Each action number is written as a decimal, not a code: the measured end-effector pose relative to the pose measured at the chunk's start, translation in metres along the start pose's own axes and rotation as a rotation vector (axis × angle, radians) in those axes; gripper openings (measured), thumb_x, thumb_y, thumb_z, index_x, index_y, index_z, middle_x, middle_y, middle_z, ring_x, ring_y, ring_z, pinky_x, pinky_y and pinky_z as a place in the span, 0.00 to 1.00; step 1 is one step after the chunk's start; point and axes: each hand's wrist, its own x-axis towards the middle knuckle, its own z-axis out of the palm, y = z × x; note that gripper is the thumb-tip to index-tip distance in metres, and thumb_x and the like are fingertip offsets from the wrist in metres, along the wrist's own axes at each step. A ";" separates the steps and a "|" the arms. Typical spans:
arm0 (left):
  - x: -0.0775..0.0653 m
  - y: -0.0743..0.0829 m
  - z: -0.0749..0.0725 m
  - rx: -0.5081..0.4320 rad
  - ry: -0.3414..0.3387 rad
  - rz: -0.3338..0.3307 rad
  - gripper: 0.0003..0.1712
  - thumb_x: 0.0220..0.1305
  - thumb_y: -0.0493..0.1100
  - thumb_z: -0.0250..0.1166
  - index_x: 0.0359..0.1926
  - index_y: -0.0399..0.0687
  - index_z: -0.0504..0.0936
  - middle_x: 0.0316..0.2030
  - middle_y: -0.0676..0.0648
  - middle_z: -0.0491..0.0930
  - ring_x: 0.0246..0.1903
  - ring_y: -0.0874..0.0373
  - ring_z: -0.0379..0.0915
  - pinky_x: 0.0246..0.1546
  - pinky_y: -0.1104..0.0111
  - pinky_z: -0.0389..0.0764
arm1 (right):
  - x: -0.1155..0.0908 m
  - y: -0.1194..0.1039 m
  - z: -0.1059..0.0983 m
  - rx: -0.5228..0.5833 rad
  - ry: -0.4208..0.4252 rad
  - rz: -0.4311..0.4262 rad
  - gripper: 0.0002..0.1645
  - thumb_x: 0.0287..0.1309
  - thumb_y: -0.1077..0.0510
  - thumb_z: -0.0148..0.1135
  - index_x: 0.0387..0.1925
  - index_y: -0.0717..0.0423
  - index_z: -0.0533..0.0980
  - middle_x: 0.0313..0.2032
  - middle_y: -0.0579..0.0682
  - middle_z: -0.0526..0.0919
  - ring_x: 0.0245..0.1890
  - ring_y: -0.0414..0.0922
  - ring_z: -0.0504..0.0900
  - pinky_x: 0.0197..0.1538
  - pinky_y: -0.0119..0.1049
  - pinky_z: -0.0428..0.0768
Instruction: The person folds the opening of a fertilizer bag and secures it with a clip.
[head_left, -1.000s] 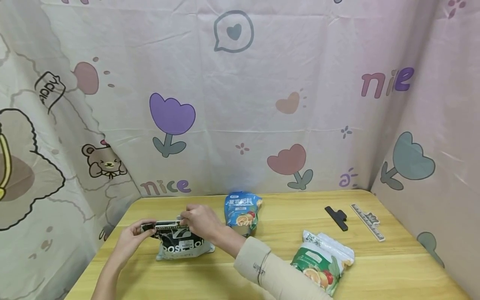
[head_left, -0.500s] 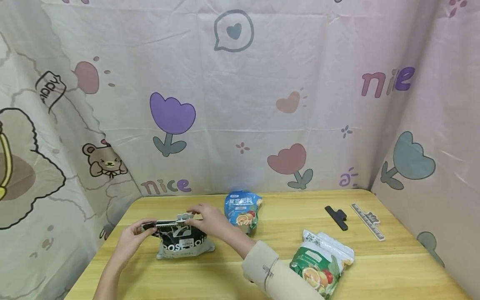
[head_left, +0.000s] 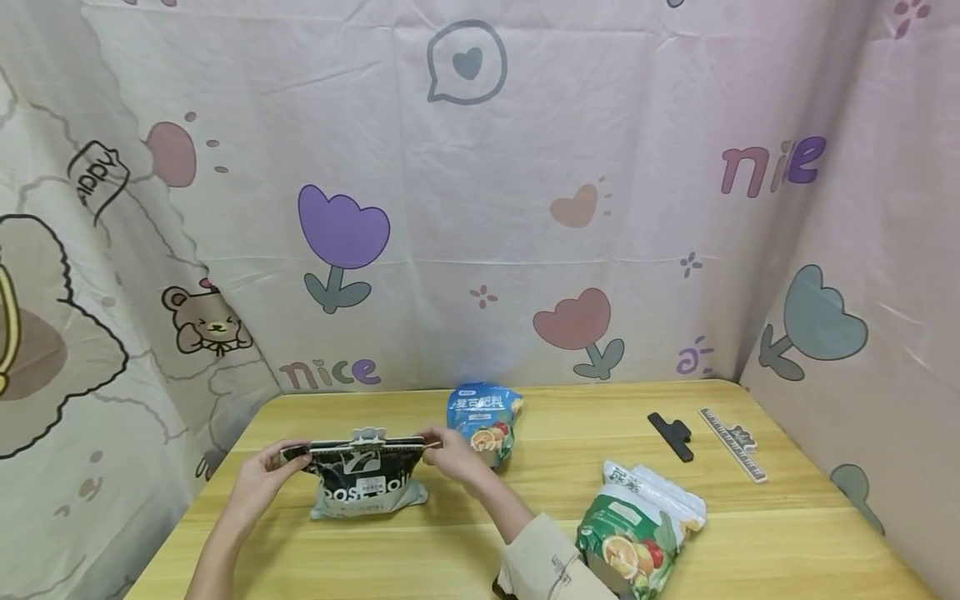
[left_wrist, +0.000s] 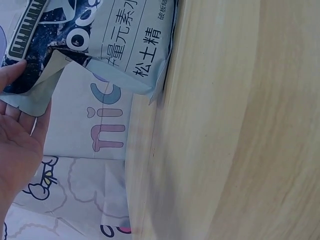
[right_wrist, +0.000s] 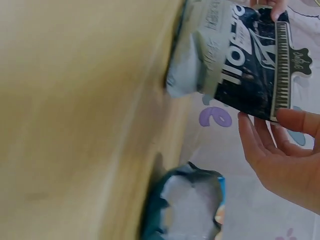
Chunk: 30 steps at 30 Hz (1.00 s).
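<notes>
Wooden table [head_left: 450,554] — black bag [head_left: 369,484], blue bag [head_left: 480,422], green bag [head_left: 624,535] on it; black clip [head_left: 670,435], pale clip [head_left: 732,445] toward the right.

The left hand [head_left: 262,473] is pinching between thumb [left_wrist: 11,73] and fingers [left_wrist: 42,122], the bare left forearm [head_left: 222,542] rising from below. The right hand [head_left: 452,454] is pinching likewise, its fingers bending, while the right forearm [head_left: 504,510] is slanting in from the lower right. A pale sleeve [head_left: 551,560] is covering that arm but leaving the wrist [head_left: 476,477] bare.
</notes>
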 end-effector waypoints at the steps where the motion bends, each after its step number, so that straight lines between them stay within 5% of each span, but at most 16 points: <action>1: 0.000 0.000 0.000 0.003 -0.001 -0.001 0.22 0.59 0.44 0.64 0.50 0.34 0.76 0.16 0.54 0.54 0.14 0.64 0.49 0.14 0.69 0.60 | -0.001 0.002 0.001 0.016 -0.001 -0.002 0.18 0.49 0.75 0.53 0.46 0.69 0.74 0.37 0.55 0.78 0.40 0.51 0.76 0.43 0.42 0.77; 6: 0.000 -0.001 0.001 -0.006 0.005 0.020 0.20 0.59 0.44 0.64 0.48 0.35 0.77 0.16 0.55 0.55 0.14 0.64 0.49 0.13 0.69 0.59 | -0.003 0.008 0.007 0.061 0.013 0.002 0.19 0.51 0.70 0.60 0.48 0.69 0.72 0.39 0.56 0.78 0.41 0.53 0.77 0.43 0.42 0.77; 8: -0.001 -0.003 0.001 -0.023 0.013 0.046 0.18 0.59 0.43 0.64 0.47 0.36 0.78 0.18 0.55 0.63 0.16 0.68 0.54 0.15 0.71 0.62 | -0.001 0.011 0.010 0.067 0.027 0.004 0.18 0.52 0.69 0.61 0.47 0.68 0.72 0.39 0.55 0.78 0.40 0.52 0.77 0.41 0.42 0.78; 13: -0.005 -0.004 0.001 -0.030 -0.001 0.079 0.20 0.63 0.45 0.61 0.50 0.36 0.76 0.41 0.52 0.77 0.38 0.77 0.66 0.36 0.81 0.70 | 0.004 0.017 0.015 0.081 0.060 -0.004 0.15 0.53 0.69 0.61 0.44 0.67 0.73 0.37 0.53 0.78 0.38 0.50 0.79 0.38 0.39 0.80; 16: -0.005 -0.003 0.000 -0.061 -0.076 -0.001 0.33 0.65 0.47 0.58 0.64 0.34 0.59 0.56 0.37 0.67 0.56 0.58 0.62 0.54 0.65 0.67 | 0.005 0.015 0.015 0.096 0.066 0.000 0.14 0.53 0.71 0.60 0.44 0.68 0.73 0.36 0.53 0.78 0.37 0.50 0.79 0.39 0.41 0.80; 19: -0.004 -0.004 0.003 -0.096 -0.168 -0.112 0.48 0.66 0.49 0.56 0.68 0.32 0.32 0.60 0.22 0.49 0.59 0.33 0.51 0.56 0.48 0.61 | 0.007 0.016 0.015 0.114 0.077 0.000 0.12 0.54 0.71 0.60 0.42 0.67 0.74 0.36 0.53 0.77 0.36 0.50 0.79 0.40 0.45 0.79; 21: -0.005 -0.007 0.006 -0.106 -0.226 -0.147 0.53 0.67 0.48 0.55 0.64 0.28 0.23 0.60 0.18 0.45 0.58 0.28 0.51 0.54 0.46 0.62 | 0.007 0.016 0.016 0.122 0.088 -0.002 0.11 0.54 0.71 0.59 0.41 0.67 0.74 0.36 0.53 0.77 0.36 0.51 0.79 0.40 0.46 0.79; 27: -0.011 -0.013 0.019 0.003 -0.404 -0.115 0.45 0.64 0.46 0.58 0.61 0.16 0.43 0.53 0.20 0.61 0.52 0.31 0.62 0.50 0.50 0.70 | 0.013 0.020 0.018 0.124 0.123 -0.002 0.10 0.54 0.71 0.59 0.40 0.67 0.74 0.35 0.54 0.77 0.35 0.50 0.78 0.39 0.46 0.79; 30: -0.013 -0.011 0.022 0.058 -0.427 -0.080 0.42 0.63 0.46 0.59 0.58 0.13 0.50 0.50 0.21 0.65 0.50 0.32 0.64 0.50 0.48 0.69 | 0.015 0.020 0.020 0.096 0.148 -0.005 0.10 0.54 0.71 0.59 0.40 0.66 0.75 0.35 0.54 0.77 0.35 0.48 0.78 0.39 0.44 0.80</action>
